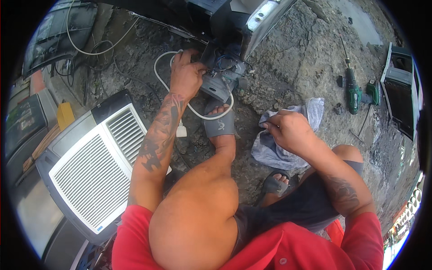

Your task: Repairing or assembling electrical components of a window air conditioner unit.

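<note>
- Nearby, at 3 o'clock, the right hand [290,128] is held over a crumpled grey cloth [281,155], fingers curled; whether anything is pinched cannot be told.
- Toward 9 o'clock, a white louvered air-conditioner grille [90,175] is seen.
- At 11 o'clock, the left hand [186,76] is placed, fingers bent, against a wired metal box [217,86]; its grip is hidden.
- At 2 o'clock, a green cordless drill [353,92] is laid.

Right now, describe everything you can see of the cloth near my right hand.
The cloth is pale blue-grey, mottled and soft-looking, like woven fabric. It lies crumpled and folded on the rough ground, just ahead of the right foot. The right hand is over it, hiding its middle; whether they touch I cannot tell.
</note>
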Tool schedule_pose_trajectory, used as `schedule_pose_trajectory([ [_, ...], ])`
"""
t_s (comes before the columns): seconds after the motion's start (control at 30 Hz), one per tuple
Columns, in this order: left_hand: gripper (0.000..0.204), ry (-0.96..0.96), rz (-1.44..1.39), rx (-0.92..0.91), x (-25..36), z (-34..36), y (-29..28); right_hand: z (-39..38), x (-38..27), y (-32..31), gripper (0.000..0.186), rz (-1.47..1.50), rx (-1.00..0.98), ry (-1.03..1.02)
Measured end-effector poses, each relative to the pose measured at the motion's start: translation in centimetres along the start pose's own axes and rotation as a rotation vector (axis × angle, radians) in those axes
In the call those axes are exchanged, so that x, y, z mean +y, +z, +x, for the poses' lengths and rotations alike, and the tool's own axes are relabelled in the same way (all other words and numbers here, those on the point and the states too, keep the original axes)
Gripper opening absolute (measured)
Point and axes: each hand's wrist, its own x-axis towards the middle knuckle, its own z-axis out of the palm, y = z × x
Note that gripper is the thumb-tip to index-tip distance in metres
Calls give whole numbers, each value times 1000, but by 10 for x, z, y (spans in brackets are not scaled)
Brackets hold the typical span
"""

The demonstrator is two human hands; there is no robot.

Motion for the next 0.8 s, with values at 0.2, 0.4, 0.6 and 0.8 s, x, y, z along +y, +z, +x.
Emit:
schedule_pose_trajectory([
  [0.2, 17, -17, -32, -7, 1, -3, -2, 0, 3, 2, 27, 15, 14, 23],
  [0.4, 17, -22, -50, 21, -2, -5, 1, 3, 0, 1, 26, 19, 12, 24],
  [0.6, 16, -21, -46, 12, 0, -3, 2, 2, 3, 2, 27, 10, 13, 20],
  [0.8, 17, -9, -16, 23, 2, -3, 2, 2, 5, 3, 28, -2, 0, 2],
])
